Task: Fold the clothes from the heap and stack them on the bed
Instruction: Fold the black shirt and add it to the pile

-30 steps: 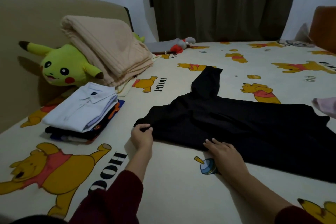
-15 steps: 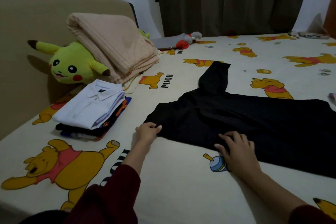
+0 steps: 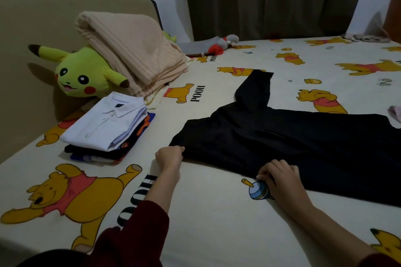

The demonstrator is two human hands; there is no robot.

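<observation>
With the black garment (image 3: 293, 143) spread on the bed (image 3: 217, 212), its near edge is pinched by the left hand (image 3: 169, 156) and by the right hand (image 3: 280, 178) alongside, and should be lifted evenly for a straight fold.

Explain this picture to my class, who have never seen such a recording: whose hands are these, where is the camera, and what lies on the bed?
No machine here: a person wears a camera on the head, looking down at their own hands. The left hand pinches the near corner of a black garment spread flat on the bed; the right hand grips its near edge. To the left sits a stack of folded clothes, white shirt on top. Behind it are a yellow plush toy and a folded beige blanket.
</observation>
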